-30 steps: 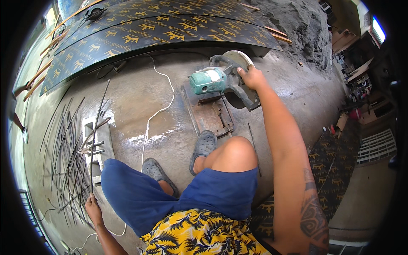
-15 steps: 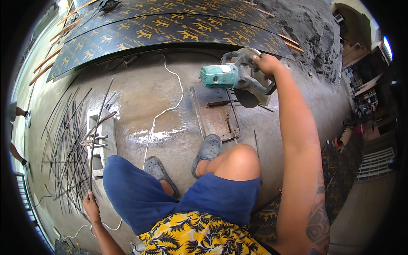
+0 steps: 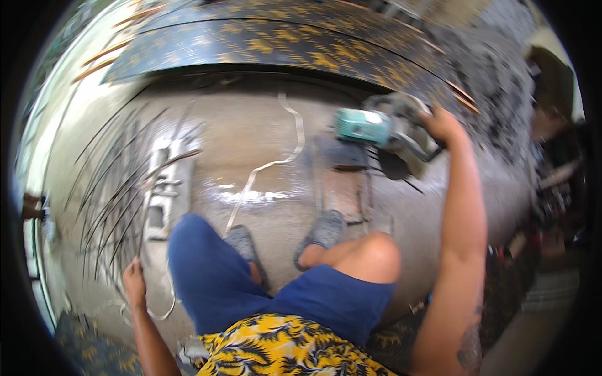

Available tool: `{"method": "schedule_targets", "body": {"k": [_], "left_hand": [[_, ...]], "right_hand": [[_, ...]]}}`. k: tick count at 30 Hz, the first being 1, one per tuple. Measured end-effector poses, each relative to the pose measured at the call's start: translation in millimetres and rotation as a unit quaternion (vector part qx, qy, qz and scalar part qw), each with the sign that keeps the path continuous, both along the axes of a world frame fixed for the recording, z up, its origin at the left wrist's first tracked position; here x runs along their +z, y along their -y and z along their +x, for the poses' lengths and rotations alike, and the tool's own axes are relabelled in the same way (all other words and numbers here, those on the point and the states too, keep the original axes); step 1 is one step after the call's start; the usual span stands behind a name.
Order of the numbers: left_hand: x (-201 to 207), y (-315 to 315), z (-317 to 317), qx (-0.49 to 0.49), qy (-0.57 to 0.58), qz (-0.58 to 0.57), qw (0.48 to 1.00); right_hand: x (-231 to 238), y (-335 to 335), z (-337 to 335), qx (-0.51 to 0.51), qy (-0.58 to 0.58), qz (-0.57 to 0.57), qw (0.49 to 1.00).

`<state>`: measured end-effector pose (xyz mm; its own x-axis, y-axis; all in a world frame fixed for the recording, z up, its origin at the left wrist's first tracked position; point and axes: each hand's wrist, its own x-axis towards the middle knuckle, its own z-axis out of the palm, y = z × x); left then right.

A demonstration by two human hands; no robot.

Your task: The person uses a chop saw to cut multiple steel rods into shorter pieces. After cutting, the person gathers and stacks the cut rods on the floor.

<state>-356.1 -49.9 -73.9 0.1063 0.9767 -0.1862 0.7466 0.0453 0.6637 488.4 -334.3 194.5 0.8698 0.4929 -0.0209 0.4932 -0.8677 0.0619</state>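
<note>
The view has swung leftward, blurring the left hand's rod.

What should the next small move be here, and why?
Probably the left hand should bring its thin rod toward the saw base: the rod, though blurred, appears beside the rod pile, well left of that base, while the right hand grips the cut-off saw.

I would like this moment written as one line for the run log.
left hand: holds thin rod | right hand: grips green cut-off saw | loose rods: beside concrete block | image: blurred
</note>
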Motion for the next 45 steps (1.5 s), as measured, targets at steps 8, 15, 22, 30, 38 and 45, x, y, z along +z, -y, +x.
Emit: {"method": "schedule_targets", "body": {"k": [8, 15, 22, 30, 38, 45], "left_hand": [[4, -6, 24, 0.078, -0.116, -0.001, 0.990], [7, 6, 5, 0.170, -0.182, -0.040, 0.968], [32, -75, -6, 0.174, -0.242, -0.008, 0.954], [35, -198, 27, 0.210, -0.182, 0.180, 0.944], [61, -85, 173, 0.047, 0.276, 0.128, 0.951], [192, -18, 291, -0.278, 0.308, 0.107, 0.903]], "right_hand": [[-9, 56, -13, 0.057, 0.047, 0.051, 0.996], [-39, 74, -12, 0.089, 0.153, 0.098, 0.979], [-62, 87, -34, 0.077, 0.289, 0.186, 0.936], [-76, 97, -81, 0.104, 0.343, 0.275, 0.892], [-54, 63, -174, 0.176, 0.085, 0.424, 0.884], [-52, 28, -265, 0.223, -0.033, 0.335, 0.915]]}}
